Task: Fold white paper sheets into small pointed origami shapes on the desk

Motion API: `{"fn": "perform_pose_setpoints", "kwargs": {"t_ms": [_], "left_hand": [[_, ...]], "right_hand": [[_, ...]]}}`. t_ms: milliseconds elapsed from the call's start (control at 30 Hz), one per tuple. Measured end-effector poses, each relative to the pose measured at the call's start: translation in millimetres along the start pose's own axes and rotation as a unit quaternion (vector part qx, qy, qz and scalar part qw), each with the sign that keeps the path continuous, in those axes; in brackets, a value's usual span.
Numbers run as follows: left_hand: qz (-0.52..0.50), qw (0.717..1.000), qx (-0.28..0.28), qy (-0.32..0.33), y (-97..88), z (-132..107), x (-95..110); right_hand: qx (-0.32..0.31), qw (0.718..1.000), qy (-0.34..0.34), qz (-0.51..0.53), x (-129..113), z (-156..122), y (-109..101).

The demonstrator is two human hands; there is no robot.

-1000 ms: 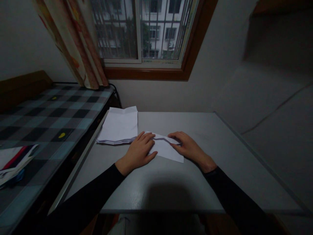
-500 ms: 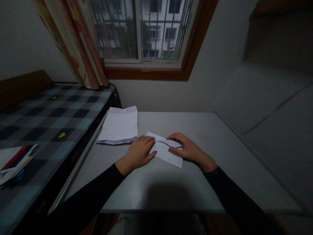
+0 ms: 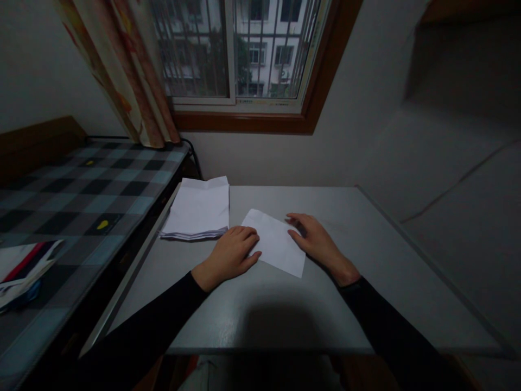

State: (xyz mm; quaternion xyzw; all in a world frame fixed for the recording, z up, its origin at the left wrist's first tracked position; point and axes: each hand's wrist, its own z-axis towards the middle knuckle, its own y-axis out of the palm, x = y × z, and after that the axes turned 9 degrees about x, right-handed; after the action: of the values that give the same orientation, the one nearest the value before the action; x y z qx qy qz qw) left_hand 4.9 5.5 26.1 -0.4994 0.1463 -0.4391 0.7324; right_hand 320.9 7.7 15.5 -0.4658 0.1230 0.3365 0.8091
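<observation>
A sheet of white paper (image 3: 279,244) lies at a slant on the grey table, its flap spread out flat. Across its left edge rests my left hand (image 3: 232,248), fingers stretched out and palm down, pressing on the paper. My right hand (image 3: 315,239) hovers at the paper's right edge, thumb and fingers apart with nothing between them. To the left of the sheet, just beyond my left fingers, sits a stack of white paper (image 3: 199,209).
The grey table (image 3: 228,320) meets the wall below a barred window (image 3: 240,54). A bed with a checked cover (image 3: 134,187) stands along the left side, with printed papers or bags (image 3: 24,269) on it. A patterned curtain (image 3: 134,81) hangs at the left.
The paper's folded upper flap has opened out flat, so the sheet looks wider. My right hand has let go and lifted slightly up and right. My left hand has stayed put.
</observation>
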Motion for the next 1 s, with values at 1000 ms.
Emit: {"fn": "perform_pose_setpoints", "kwargs": {"t_ms": [1000], "left_hand": [[0.076,0.997,-0.011,0.009,-0.2,-7,-17]], "right_hand": [[-0.164,0.977,-0.129,0.047,-30,-13,-21]]}}
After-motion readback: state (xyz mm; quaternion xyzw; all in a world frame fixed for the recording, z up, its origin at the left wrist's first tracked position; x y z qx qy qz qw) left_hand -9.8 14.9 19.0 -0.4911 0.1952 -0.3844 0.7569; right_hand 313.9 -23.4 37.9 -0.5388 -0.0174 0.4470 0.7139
